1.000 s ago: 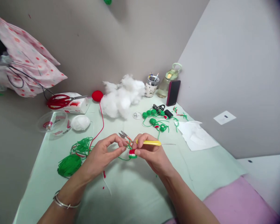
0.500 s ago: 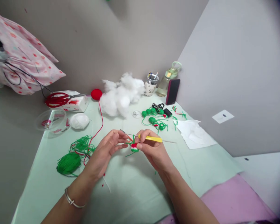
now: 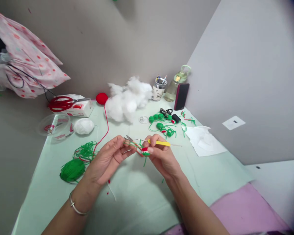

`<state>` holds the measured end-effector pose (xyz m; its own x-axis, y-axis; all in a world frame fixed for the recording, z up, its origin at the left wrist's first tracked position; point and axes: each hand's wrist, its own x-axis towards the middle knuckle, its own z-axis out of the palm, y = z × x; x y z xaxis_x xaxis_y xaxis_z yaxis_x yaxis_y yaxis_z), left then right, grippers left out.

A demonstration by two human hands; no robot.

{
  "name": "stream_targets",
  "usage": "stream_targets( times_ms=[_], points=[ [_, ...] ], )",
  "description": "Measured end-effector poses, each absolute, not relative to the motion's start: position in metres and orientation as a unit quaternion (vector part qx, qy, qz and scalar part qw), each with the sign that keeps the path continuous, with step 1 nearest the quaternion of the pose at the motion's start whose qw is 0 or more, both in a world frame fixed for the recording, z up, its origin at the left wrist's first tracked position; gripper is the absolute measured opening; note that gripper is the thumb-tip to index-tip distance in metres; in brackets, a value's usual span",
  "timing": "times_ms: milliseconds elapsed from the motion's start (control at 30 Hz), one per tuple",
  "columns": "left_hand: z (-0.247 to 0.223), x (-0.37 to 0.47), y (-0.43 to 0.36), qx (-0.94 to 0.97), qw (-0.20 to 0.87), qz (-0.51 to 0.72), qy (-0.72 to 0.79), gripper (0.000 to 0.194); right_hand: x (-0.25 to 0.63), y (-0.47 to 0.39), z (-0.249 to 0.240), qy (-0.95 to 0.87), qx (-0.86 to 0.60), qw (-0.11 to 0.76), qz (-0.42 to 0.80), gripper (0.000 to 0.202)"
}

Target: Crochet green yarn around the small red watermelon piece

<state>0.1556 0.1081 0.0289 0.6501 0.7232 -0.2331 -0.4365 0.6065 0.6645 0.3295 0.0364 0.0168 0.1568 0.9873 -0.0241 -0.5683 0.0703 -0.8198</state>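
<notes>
My right hand (image 3: 161,153) is closed around a crochet hook with a yellow handle (image 3: 163,143), its metal tip pointing left. The same hand pinches a small red, white and green crochet piece (image 3: 145,151), from which a green tail hangs down. A thin metal rod (image 3: 176,145) sticks out to the right behind the hand. Between my hands are small scissors (image 3: 130,139) with orange-red handles, blades pointing up and left; which fingers support them is hard to see. My left hand (image 3: 112,156) pinches a green yarn strand (image 3: 129,143) that runs toward the crochet piece.
A green yarn bundle (image 3: 73,170), white yarn ball (image 3: 83,126) and red yarn ball (image 3: 102,98) lie left. White stuffing (image 3: 128,101) sits at the back. Several green crochet balls (image 3: 159,126), a phone (image 3: 181,97), bottle (image 3: 172,89) and paper (image 3: 203,140) are right. Large red-handled scissors (image 3: 61,103) rest on a box.
The crochet piece has moved slightly right and turned. More of the small scissors shows between my hands. My left fingers have closed on the green strand and drawn it out leftward.
</notes>
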Motion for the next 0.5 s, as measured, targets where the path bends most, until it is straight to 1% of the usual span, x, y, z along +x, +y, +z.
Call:
stream_targets(
  times_ms=[133,200,267,333,367,400,467,500],
  points=[
    [0.027,0.162,0.103,0.216,0.871,0.35,0.267,0.015,0.332,0.038,0.015,-0.279,-0.357,0.672,0.586,0.029],
    [0.028,0.162,0.103,0.206,0.873,0.353,0.265,0.02,0.332,0.038,0.015,-0.272,-0.352,0.67,0.594,0.03],
    [0.03,0.157,0.106,0.237,0.868,0.347,0.266,0.029,0.333,0.038,0.016,-0.261,-0.347,0.67,0.602,0.031],
    [0.031,0.147,0.113,0.336,0.821,0.351,0.301,0.032,0.334,0.038,0.018,-0.249,-0.343,0.673,0.606,0.031],
    [0.03,0.141,0.118,0.41,0.768,0.358,0.338,0.032,0.335,0.038,0.019,-0.246,-0.343,0.675,0.605,0.031],
    [0.03,0.135,0.123,0.495,0.683,0.372,0.388,0.029,0.336,0.038,0.019,-0.245,-0.347,0.676,0.602,0.03],
    [0.031,0.125,0.129,0.635,0.463,0.391,0.479,0.02,0.337,0.039,0.019,-0.249,-0.366,0.674,0.591,0.027],
    [0.032,0.122,0.13,0.675,0.371,0.402,0.496,0.015,0.337,0.039,0.019,-0.254,-0.378,0.671,0.585,0.026]
  ],
)
